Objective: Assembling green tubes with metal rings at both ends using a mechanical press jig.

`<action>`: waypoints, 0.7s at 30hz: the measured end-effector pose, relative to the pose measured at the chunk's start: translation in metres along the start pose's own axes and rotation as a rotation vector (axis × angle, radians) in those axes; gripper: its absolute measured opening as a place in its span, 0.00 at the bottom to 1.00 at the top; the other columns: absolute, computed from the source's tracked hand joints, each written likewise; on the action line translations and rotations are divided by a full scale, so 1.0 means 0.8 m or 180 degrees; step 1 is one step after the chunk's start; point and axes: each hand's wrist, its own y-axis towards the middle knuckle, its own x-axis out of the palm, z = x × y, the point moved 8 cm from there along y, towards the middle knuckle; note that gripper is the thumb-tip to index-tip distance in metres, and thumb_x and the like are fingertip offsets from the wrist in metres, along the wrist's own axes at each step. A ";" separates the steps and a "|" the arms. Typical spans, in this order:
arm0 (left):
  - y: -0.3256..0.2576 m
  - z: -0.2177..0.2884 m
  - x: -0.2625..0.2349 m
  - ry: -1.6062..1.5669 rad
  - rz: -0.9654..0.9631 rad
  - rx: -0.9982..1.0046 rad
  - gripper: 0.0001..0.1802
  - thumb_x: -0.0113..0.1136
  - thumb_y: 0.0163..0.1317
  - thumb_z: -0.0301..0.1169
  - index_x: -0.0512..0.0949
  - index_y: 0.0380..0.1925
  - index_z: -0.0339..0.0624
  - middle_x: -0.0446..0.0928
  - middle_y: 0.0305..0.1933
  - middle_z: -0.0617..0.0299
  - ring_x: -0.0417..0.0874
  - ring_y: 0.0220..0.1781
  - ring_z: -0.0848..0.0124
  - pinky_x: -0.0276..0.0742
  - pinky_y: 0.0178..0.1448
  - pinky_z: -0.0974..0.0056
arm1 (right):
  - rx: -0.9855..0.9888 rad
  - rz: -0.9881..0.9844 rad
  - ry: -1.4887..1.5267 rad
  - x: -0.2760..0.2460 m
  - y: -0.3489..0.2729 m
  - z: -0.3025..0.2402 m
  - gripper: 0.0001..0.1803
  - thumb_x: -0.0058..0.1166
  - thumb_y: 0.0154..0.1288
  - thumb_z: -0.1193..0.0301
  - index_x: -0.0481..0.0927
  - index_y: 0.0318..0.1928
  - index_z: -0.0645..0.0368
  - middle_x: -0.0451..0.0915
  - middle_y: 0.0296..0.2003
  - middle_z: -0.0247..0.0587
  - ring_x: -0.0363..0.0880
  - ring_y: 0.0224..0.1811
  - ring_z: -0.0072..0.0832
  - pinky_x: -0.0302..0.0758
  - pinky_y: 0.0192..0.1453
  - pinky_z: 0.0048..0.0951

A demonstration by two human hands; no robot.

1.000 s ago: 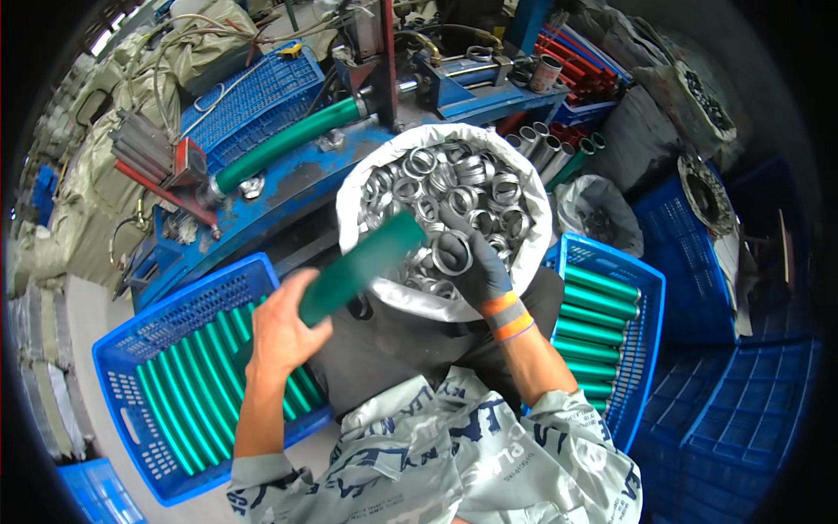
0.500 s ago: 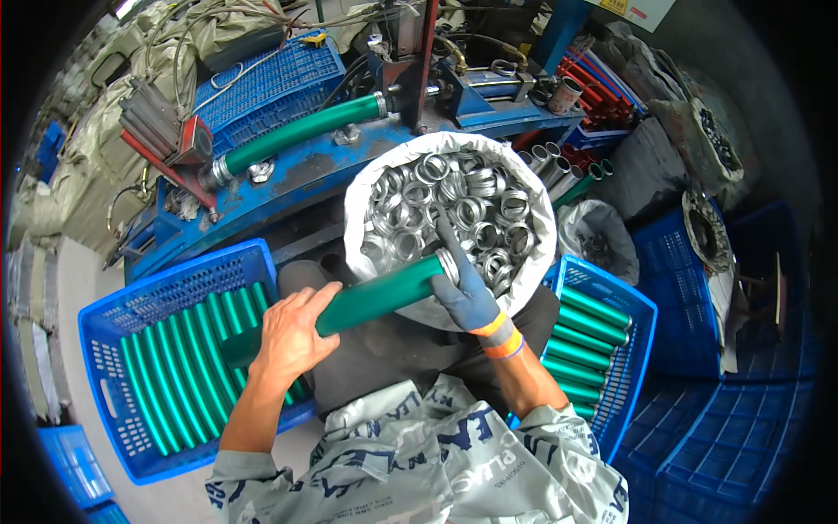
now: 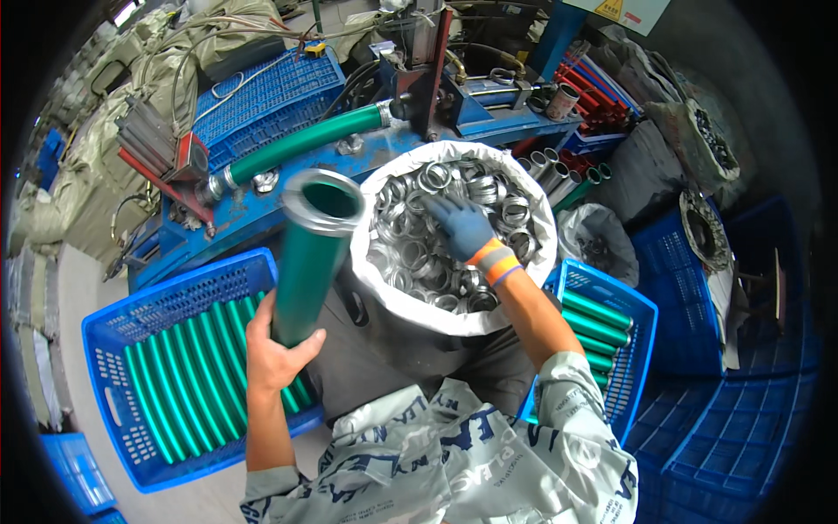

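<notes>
My left hand is wrapped around the lower part of a green tube, which stands nearly upright with its open end up. A silvery metal ring encircles that top end. My right hand, in a blue-grey glove with an orange cuff, reaches into a white sack full of loose metal rings. Its fingers are stretched out over the rings, and the fingertips are partly lost among them. The sack stands just in front of my knees.
To the left, a blue crate holds several green tubes; another blue crate with tubes stands at right. Behind the sack, a blue machine bench carries a green tube between its end fixtures. A smaller bag lies beyond the right crate.
The green tube has swung from lying slanted across my lap to nearly upright on the left. My right hand has let go of its ringed end and moved onto the loose rings.
</notes>
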 end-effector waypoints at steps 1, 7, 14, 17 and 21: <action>-0.001 0.000 -0.003 0.0009 0.0006 0.0003 0.40 0.87 0.57 0.30 0.84 0.72 0.36 0.93 0.59 0.55 0.94 0.60 0.63 0.87 0.67 0.58 | -0.0153 -0.0277 0.0034 0.014 0.005 -0.006 0.42 0.70 0.67 0.65 0.79 0.83 0.42 0.87 0.72 0.46 0.87 0.74 0.52 0.80 0.79 0.57; -0.008 -0.027 -0.023 -0.1722 0.1171 0.0351 0.42 0.76 0.73 0.46 0.74 0.78 0.33 0.88 0.60 0.50 0.84 0.59 0.65 0.78 0.69 0.57 | 0.0116 -0.1212 -0.0778 0.037 0.014 0.014 0.21 0.71 0.70 0.59 0.93 0.62 0.45 0.88 0.65 0.47 0.88 0.64 0.53 0.82 0.72 0.56; -0.008 -0.065 0.046 -0.3485 0.1219 -0.0650 0.27 0.65 0.89 0.50 0.82 0.73 0.43 0.88 0.71 0.46 0.90 0.73 0.55 0.89 0.73 0.45 | 0.1782 -0.0174 0.3400 0.009 -0.068 0.020 0.13 0.80 0.74 0.65 0.93 0.52 0.56 0.91 0.58 0.38 0.89 0.60 0.33 0.85 0.64 0.41; -0.001 -0.070 0.088 -0.3742 0.0898 -0.0887 0.26 0.64 0.90 0.52 0.84 0.71 0.44 0.88 0.72 0.49 0.92 0.70 0.57 0.94 0.65 0.54 | 0.1991 0.0119 0.5880 -0.028 -0.086 -0.035 0.18 0.77 0.76 0.70 0.85 0.59 0.61 0.92 0.66 0.50 0.91 0.59 0.26 0.85 0.66 0.30; -0.001 -0.076 0.112 -0.3797 0.0952 -0.0966 0.30 0.68 0.87 0.54 0.83 0.70 0.39 0.89 0.70 0.48 0.92 0.70 0.57 0.93 0.70 0.53 | 0.1582 0.0435 0.6434 -0.097 -0.067 -0.097 0.38 0.69 0.83 0.63 0.72 0.84 0.66 0.89 0.69 0.49 0.88 0.68 0.31 0.80 0.77 0.34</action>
